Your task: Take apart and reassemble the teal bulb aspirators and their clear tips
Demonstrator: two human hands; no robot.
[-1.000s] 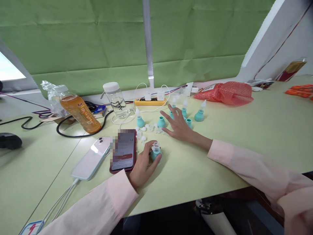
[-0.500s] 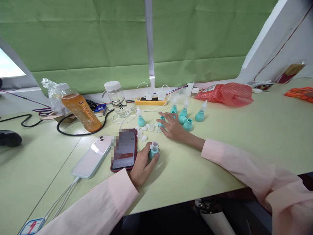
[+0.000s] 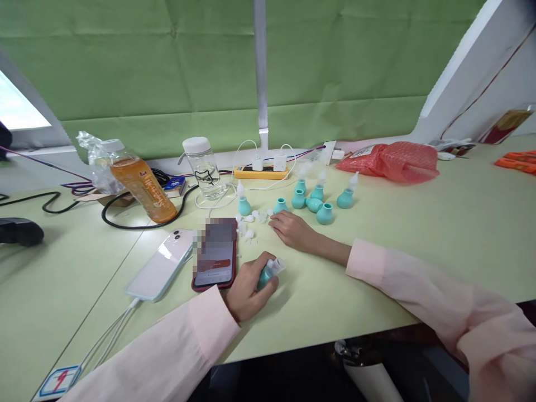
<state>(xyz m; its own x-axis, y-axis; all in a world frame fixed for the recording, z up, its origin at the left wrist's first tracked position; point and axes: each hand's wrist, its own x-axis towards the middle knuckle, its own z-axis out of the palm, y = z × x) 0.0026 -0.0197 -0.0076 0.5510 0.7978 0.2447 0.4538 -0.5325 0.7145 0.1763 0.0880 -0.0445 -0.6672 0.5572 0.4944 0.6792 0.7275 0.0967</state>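
My left hand (image 3: 251,287) is closed around a teal rubber bulb (image 3: 264,277) of a nasal aspirator, whose clear collar (image 3: 277,266) tilts to the right. My right hand (image 3: 295,230) rests on the table with its fingers drawn together at the right edge of a small pile of whitish translucent nozzle tips (image 3: 250,219). What its fingertips hold, if anything, is hidden. Just behind it sits an open teal bulb (image 3: 280,205). Further right are several more loose bulbs (image 3: 324,214). Bulbs fitted with clear nozzles stand around them, such as one assembled aspirator (image 3: 345,196) and a second aspirator (image 3: 244,204) at the left.
Left of my hands lie a dark red phone (image 3: 215,254) and a white phone (image 3: 161,268) on a charging cable. Behind stand an orange drink bottle (image 3: 144,187), a clear water bottle (image 3: 207,173) and a yellow power strip (image 3: 260,173). A red bubble-wrap bag (image 3: 389,162) lies back right.
My right hand has drawn back from among the bulbs to the nozzle pile, its spread fingers now together. My left hand has tipped its bulb to the right.
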